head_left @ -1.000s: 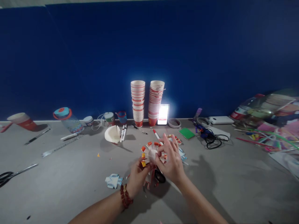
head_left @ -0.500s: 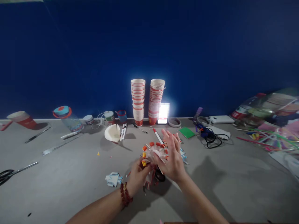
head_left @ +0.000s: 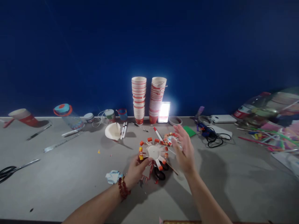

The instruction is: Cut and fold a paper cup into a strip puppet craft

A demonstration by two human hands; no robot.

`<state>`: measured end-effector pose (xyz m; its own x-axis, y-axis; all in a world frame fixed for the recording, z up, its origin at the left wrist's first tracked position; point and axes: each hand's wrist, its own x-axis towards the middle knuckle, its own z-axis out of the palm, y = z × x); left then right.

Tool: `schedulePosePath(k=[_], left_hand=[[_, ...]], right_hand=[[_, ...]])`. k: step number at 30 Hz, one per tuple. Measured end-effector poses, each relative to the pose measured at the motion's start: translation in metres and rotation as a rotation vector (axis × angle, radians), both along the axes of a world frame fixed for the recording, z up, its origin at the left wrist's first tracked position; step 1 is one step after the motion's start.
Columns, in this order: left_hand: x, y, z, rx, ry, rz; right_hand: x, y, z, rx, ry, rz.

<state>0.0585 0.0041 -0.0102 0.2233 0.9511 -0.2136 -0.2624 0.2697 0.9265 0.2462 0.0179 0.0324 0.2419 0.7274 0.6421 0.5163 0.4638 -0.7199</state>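
My left hand (head_left: 139, 169), with a red bead bracelet at its wrist, grips a cut paper cup (head_left: 153, 152) by its near left edge. The cup's sides are slit into strips that fan out like a wheel, with orange and yellow pieces at the tips. To its right, my right hand (head_left: 185, 151) is raised with fingers stretched out, apart from the cup and holding nothing. Black-handled scissors (head_left: 159, 174) lie below the cup, partly hidden by it. Beyond the right hand rests a second round piece with an orange-tipped edge (head_left: 171, 138), partly covered by the fingers.
Two tall stacks of paper cups (head_left: 139, 101) stand by the blue wall beside a glowing phone screen (head_left: 164, 112). A cut cup piece (head_left: 113, 131), markers (head_left: 124, 130) and a blue-white paper cutout (head_left: 113, 177) lie left. Cables (head_left: 213, 137) and a pile of craft sticks (head_left: 275, 140) are at right.
My right hand has moved off the cup to the right. The fanned cup now shows its white base, and its strips are more visible. The left hand keeps its hold.
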Motion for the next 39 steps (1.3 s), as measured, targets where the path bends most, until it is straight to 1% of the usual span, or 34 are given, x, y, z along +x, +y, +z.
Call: schedulePosePath(k=[2, 3, 6, 11, 13, 18, 23, 29, 32, 36, 39], left_hand=[[-0.002, 0.004, 0.001, -0.036, -0.015, 0.053], [-0.002, 0.006, 0.001, -0.041, -0.015, 0.083], [-0.003, 0.01, 0.001, -0.01, -0.017, 0.158], [-0.002, 0.009, 0.003, 0.012, -0.029, 0.151], [-0.002, 0.007, 0.003, 0.026, -0.014, 0.143], [-0.001, 0.007, -0.001, 0.057, -0.015, 0.135], [0.0, 0.008, -0.002, 0.064, -0.013, 0.153], [-0.002, 0.01, -0.007, 0.103, -0.004, 0.16], [-0.004, 0.011, -0.008, 0.089, -0.007, 0.163], [-0.002, 0.009, -0.004, 0.083, 0.006, 0.185], [0.0, 0.006, -0.002, 0.056, 0.015, 0.189]], right_hand=[[0.007, 0.008, -0.008, -0.146, 0.23, 0.073], [0.008, 0.011, -0.012, -0.202, 0.281, 0.113], [0.006, 0.014, -0.018, -0.253, 0.259, 0.189], [-0.01, 0.01, -0.022, -0.304, 0.187, 0.284], [-0.014, 0.009, -0.023, -0.3, 0.184, 0.28], [-0.016, 0.007, -0.022, -0.235, 0.202, 0.287], [-0.014, 0.005, -0.018, -0.173, 0.138, 0.209], [-0.013, 0.006, -0.021, -0.16, 0.14, 0.208], [-0.016, 0.005, -0.022, -0.155, 0.088, 0.184], [-0.022, 0.003, -0.023, -0.132, -0.018, 0.1], [-0.025, 0.004, -0.025, -0.128, 0.021, 0.091]])
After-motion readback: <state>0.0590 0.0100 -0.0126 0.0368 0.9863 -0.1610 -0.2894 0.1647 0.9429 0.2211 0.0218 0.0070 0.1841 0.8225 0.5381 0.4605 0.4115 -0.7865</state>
